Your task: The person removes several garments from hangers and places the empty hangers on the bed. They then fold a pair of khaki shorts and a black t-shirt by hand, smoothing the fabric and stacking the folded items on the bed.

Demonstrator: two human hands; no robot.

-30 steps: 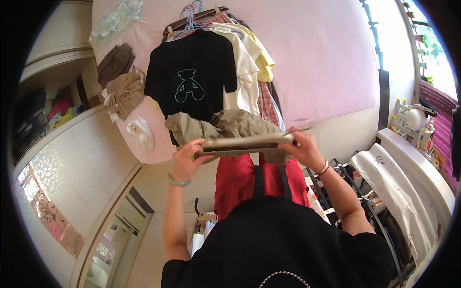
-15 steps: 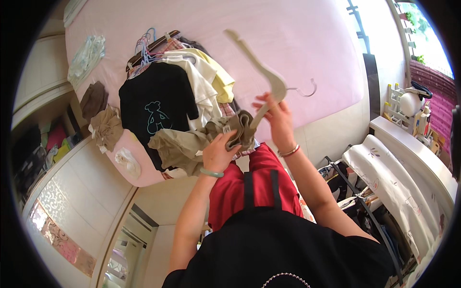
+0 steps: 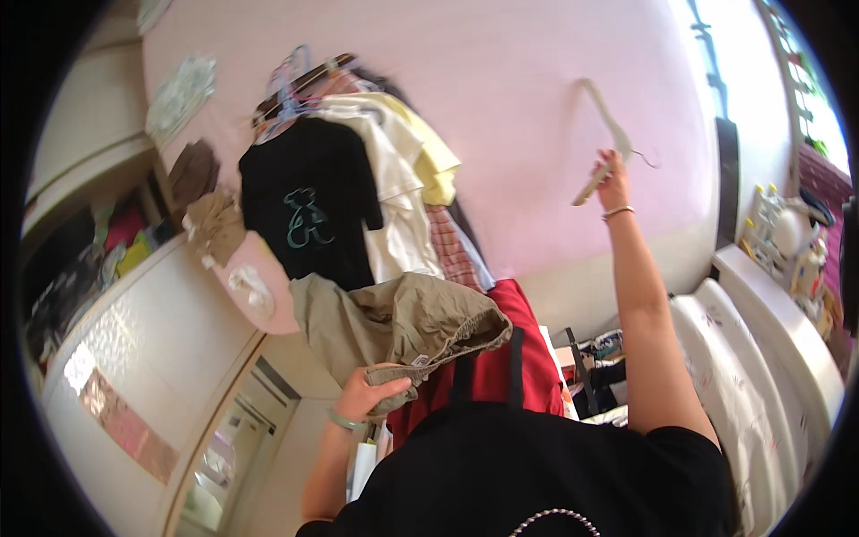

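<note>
L hand (image 3: 362, 398) grips khaki garment (image 3: 403, 313) by waistband, bulk fwd of hand, nr blk T-shirt (image 3: 309, 197); R hand (image 3: 613, 183), I see, grasps hanger (image 3: 619, 139), rt of T-shirt.

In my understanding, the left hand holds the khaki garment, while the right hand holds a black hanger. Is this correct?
Not quite: the hanger is pale beige, not black, as the head view shows. The left hand does hold the khaki garment, and the right hand holds the hanger.
</note>
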